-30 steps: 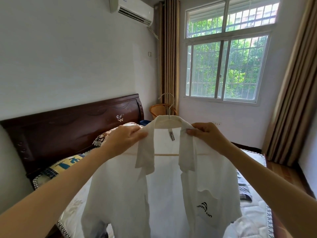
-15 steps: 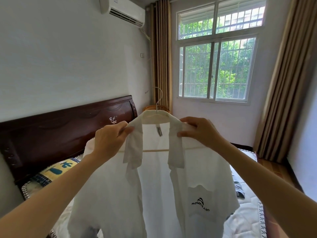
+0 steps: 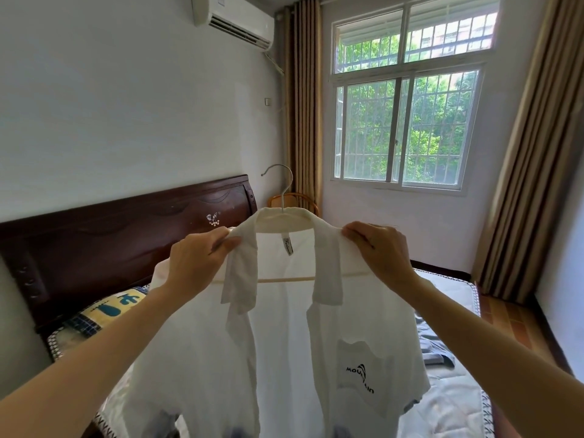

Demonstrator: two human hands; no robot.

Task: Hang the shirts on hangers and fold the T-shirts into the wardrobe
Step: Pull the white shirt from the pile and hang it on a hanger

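Shirt (image 3: 278, 336) on hanger (image 3: 282, 197), hem cut off; left hand (image 3: 197, 260), right hand (image 3: 380, 252) pinch collar.

Home bedroom, bed (image 3: 448, 403), headboard (image 3: 126, 229), curtained window (image 3: 407, 128)

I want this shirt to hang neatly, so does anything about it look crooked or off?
The white shirt sits on the hanger, but its front hangs open, unbuttoned, while the left hand and right hand pinch the shoulders. Nothing looks damaged.
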